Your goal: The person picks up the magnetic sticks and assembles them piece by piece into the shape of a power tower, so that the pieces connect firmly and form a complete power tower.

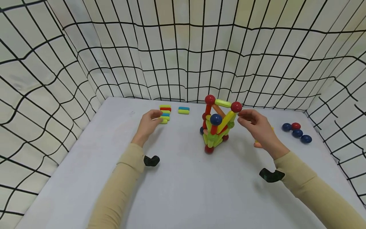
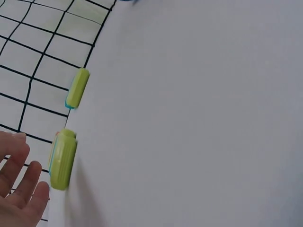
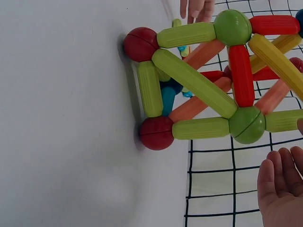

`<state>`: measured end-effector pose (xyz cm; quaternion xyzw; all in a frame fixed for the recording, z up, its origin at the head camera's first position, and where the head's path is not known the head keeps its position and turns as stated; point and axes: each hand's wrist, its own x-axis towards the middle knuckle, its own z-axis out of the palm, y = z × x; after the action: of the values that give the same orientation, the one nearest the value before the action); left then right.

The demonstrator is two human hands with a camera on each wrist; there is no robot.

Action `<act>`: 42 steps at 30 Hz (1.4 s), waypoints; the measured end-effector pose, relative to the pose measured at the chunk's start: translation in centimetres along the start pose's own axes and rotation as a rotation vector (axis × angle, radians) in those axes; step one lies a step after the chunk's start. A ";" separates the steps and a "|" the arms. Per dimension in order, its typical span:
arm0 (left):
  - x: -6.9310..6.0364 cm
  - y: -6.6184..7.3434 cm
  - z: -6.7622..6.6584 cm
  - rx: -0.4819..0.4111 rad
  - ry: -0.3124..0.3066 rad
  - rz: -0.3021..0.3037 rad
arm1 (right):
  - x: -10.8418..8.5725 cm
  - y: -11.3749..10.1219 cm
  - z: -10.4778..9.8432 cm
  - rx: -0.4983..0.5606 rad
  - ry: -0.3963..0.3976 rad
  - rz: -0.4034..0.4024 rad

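Two hands are hovering well apart over the table (image 1: 183,187): the left hand (image 1: 147,124) is hanging by the rods (image 1: 165,109) at far left, its fingers loosely parted, gripping nothing; the right hand (image 1: 258,125) is hanging just right of the tower (image 1: 225,122), thumb and fingers narrowly spaced, holding nothing, touching or not I cannot tell; the tower is standing right of centre, and four balls (image 1: 297,133) are lying at far right

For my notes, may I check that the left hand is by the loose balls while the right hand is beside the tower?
No: the head view shows the left hand by loose sticks, not balls; the right hand is beside the tower.
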<state>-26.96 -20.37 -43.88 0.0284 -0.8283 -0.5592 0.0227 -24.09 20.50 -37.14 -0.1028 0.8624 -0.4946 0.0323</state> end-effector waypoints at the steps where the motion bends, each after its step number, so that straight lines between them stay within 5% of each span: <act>1: 0.0 -0.3 -0.2 0.045 0.000 -0.017 | 0.1 0.1 0.1 -0.001 -0.009 -0.004; 7: 0.0 -0.8 -0.4 0.221 -0.021 -0.082 | 0.4 0.5 0.9 0.000 -0.080 -0.026; 24: -0.1 0.6 3.1 0.602 -0.121 0.088 | 0.6 0.6 0.9 -0.003 -0.104 -0.024; 28: -0.5 1.6 3.6 0.472 -0.154 0.082 | 0.7 0.6 0.8 -0.026 -0.131 -0.011; 31: -1.1 3.1 4.1 0.237 -0.198 0.042 | 0.7 0.6 0.8 -0.035 -0.138 -0.015; 36: -2.4 7.0 5.5 -0.168 -0.256 -0.014 | 0.6 0.6 0.8 -0.029 -0.136 -0.006; 42: -4.0 11.4 6.9 -0.411 -0.280 -0.014 | 0.6 0.7 0.8 -0.033 -0.133 -0.001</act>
<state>-23.65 -9.48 -35.94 -0.0487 -0.6921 -0.7144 -0.0907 -24.65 20.02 -38.07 -0.1363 0.8665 -0.4722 0.0877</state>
